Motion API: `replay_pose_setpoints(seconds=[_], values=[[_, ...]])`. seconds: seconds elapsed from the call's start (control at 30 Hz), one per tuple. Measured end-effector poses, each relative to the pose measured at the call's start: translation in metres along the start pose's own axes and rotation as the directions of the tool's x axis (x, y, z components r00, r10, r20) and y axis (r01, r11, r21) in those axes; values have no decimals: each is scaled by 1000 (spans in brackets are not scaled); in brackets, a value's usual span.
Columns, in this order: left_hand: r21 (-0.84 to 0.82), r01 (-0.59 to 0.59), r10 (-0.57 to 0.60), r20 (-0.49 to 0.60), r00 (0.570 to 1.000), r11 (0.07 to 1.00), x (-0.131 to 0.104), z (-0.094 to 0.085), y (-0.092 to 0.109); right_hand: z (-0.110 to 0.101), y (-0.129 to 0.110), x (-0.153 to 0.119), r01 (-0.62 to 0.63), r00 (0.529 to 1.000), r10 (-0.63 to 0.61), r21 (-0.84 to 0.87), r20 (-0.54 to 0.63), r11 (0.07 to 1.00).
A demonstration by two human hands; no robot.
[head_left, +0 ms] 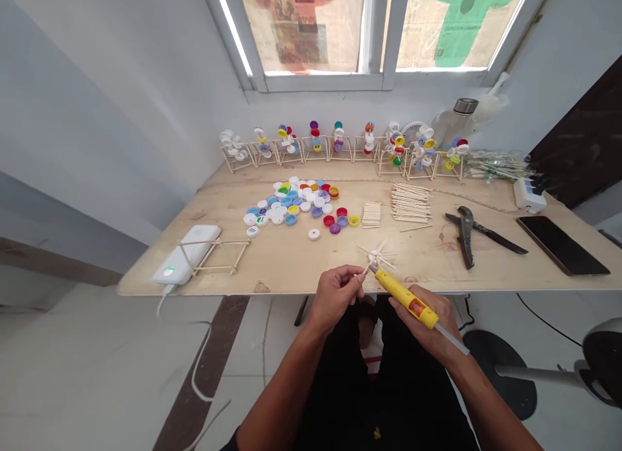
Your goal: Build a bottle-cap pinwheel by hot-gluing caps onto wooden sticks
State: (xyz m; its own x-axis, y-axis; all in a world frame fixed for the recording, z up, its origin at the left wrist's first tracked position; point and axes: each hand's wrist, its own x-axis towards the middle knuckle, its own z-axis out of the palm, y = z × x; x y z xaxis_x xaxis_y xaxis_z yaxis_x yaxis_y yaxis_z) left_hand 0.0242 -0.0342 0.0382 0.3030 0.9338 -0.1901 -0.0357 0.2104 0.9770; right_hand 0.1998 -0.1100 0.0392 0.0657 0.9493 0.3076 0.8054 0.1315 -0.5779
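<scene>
My right hand (432, 315) is wrapped round a yellow hot glue gun (401, 292), with a clear glue stick (451, 339) poking out of its back end. The gun's nozzle points at a white bottle cap (374, 256) with several thin wooden sticks spread out from it like spokes, near the table's front edge. My left hand (340, 289) pinches a thin wooden stick (367, 268) between thumb and fingertips. That stick's far end is right by the nozzle; whether it touches the cap I cannot tell.
Loose bottle caps (291, 201) lie mid-table, beside short sticks (372, 215) and longer sticks (411, 203). Pliers (466, 234) and a phone (564, 245) lie right. A stick frame (216, 268) and white power bank (187, 253) are left. Cap wheels on stick stands (315, 146) line the back.
</scene>
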Motion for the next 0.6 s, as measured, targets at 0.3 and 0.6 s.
replay_pose_setpoints(seconds=[0.3,0.6], values=[[27,-8,8,2,1000,1000,1,0,0,-1,0,1,-16,1000,16,5,-1,1000],[12,3,-3,-3,1000,1000,1,0,1,-2,1,0,-31,1000,31,11,-2,999]])
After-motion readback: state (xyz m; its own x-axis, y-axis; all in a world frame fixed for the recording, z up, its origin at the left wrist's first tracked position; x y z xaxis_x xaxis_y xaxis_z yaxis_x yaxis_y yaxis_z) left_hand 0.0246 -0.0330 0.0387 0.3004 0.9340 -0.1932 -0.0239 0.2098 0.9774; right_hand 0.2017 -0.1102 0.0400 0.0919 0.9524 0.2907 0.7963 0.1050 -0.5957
